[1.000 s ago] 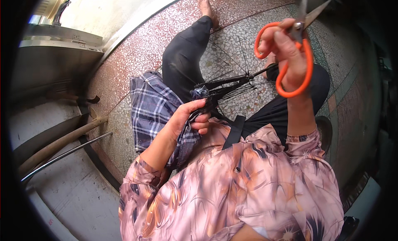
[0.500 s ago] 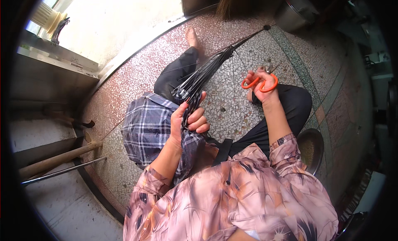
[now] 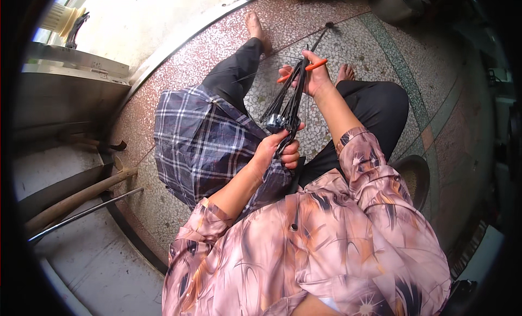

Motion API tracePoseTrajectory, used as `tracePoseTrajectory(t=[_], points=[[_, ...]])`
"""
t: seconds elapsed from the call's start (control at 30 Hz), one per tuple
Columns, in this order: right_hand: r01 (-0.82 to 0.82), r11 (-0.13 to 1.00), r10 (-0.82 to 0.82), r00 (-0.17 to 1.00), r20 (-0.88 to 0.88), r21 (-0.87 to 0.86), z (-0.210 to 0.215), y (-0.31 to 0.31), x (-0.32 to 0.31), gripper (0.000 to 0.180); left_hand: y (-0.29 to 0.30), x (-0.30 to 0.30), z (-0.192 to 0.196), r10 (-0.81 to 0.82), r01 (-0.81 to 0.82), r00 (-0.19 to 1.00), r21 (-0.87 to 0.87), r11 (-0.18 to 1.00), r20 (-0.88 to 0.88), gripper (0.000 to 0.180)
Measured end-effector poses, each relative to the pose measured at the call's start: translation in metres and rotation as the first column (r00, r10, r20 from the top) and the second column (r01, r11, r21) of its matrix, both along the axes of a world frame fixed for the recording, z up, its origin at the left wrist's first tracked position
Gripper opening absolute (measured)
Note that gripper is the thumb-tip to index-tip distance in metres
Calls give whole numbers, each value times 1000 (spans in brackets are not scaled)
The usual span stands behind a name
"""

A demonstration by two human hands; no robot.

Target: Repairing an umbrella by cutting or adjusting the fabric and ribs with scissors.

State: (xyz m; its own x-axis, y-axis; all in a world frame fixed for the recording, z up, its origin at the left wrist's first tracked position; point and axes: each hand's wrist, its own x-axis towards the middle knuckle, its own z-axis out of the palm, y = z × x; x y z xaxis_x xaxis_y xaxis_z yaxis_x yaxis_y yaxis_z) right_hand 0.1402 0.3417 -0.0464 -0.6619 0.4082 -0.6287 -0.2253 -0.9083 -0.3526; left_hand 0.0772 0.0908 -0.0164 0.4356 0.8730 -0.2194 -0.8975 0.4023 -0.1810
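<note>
A stripped umbrella frame (image 3: 296, 93) of thin black ribs lies slantwise over my lap, its narrow end pointing away to the right. My left hand (image 3: 278, 150) is closed round the near end of the ribs, beside a shiny metal part. Plaid dark blue and white umbrella cloth (image 3: 198, 136) spreads over my left thigh and reaches up to that hand. Farther along the frame, my right hand (image 3: 316, 82) grips the ribs while the orange handles of scissors (image 3: 316, 64) stay in its fingers. The scissor blades are hidden.
Speckled stone floor (image 3: 375, 60) lies around my bare feet. At left are a metal cabinet (image 3: 76, 101), a wooden pole (image 3: 81, 199) and a thin metal rod (image 3: 87, 214). A metal bucket (image 3: 399, 6) stands far right, and a round dish-like thing (image 3: 416, 183) sits by my right hip.
My right hand has moved left with the scissors onto the ribs, which are now gathered closer together. My left hand has shifted right, and the plaid cloth lies more spread out.
</note>
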Motion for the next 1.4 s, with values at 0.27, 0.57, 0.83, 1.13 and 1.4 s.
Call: tracePoseTrajectory(t=[0.27, 0.57, 0.83, 1.13, 1.4], points=[[19, 979, -56, 982, 181, 201, 18, -5, -10, 20, 19, 19, 25, -150, 51, 662, -156, 986, -734, 33], [555, 660, -746, 564, 354, 507, -133, 85, 67, 11, 0, 33, 33, -325, 231, 323, -259, 938, -889, 27], [684, 499, -862, 454, 225, 532, -42, 98, 66, 14, -101, -53, 77, 67, -246, 359, -25, 969, -931, 26], [315, 636, -655, 702, 278, 704, -3, 187, 71, 23, -84, -86, 96, 122, -203, 310, 60, 977, -943, 35], [-265, 790, -297, 624, 723, 553, 25, 174, 34, 31, -84, -97, 85, 142, -239, 255, 79, 968, -956, 28]])
